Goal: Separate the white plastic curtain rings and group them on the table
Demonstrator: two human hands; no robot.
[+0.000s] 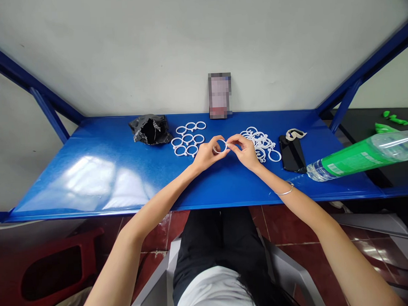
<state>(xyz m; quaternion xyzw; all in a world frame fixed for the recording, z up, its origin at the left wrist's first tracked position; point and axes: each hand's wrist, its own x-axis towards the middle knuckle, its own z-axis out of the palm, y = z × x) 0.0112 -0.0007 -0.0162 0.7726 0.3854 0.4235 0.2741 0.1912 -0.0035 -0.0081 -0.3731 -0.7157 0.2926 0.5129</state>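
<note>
A white curtain ring [220, 146] is held up above the blue table between my two hands. My left hand [207, 155] curls around the ring, thumb and index finger gripping it. The fingertips of my right hand [243, 151] pinch its right edge; what exactly they hold there is too small to make out. Left of my hands, several similar rings [187, 139] lie flat in loose rows, small eyelets showing on some. Close beyond my right hand is a jumbled pile of white rings [265, 142], partly hidden behind that hand.
A crumpled black plastic bag [151, 129] sits at the back left. A phone-like object [220, 96], blurred, leans against the wall. At right are a black phone [292, 156], a roll of whitish tape [295, 134] and a green-labelled bottle [359, 157]. Blue frame bars flank the table [100, 175].
</note>
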